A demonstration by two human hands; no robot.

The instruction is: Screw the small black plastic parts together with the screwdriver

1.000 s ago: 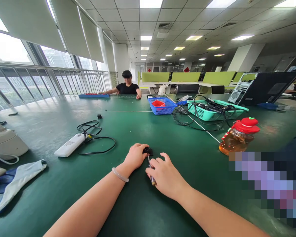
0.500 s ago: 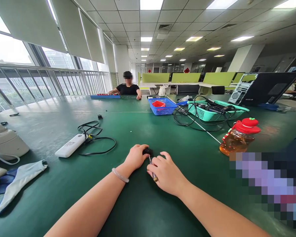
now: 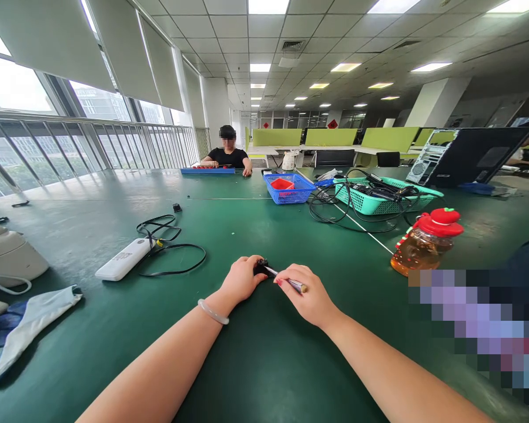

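My left hand (image 3: 241, 280) grips a small black part (image 3: 261, 266) on the green table, its fingers closed round the left side. The part's exact kind is too small to make out. In my right hand (image 3: 312, 296) is a slim screwdriver-like tool (image 3: 297, 285) with a thin shaft and a brownish end, pinched between thumb and fingers. Its tip points left and meets the black part; whether it sits inside it is hidden. The tool lies at a low slant, with its butt end towards the right.
To the left are a white power bank (image 3: 122, 259) with a black cable (image 3: 176, 273) and a glove (image 3: 35, 329). A red-lidded bottle (image 3: 425, 247) stands right. Behind are a blue basket (image 3: 291, 195), a green basket (image 3: 370, 202) with cables, and a seated person (image 3: 229, 155).
My right hand has turned so the tool's butt end swings from pointing towards me to pointing right. The black part has tilted in my left hand. The far blue tray has shifted right.
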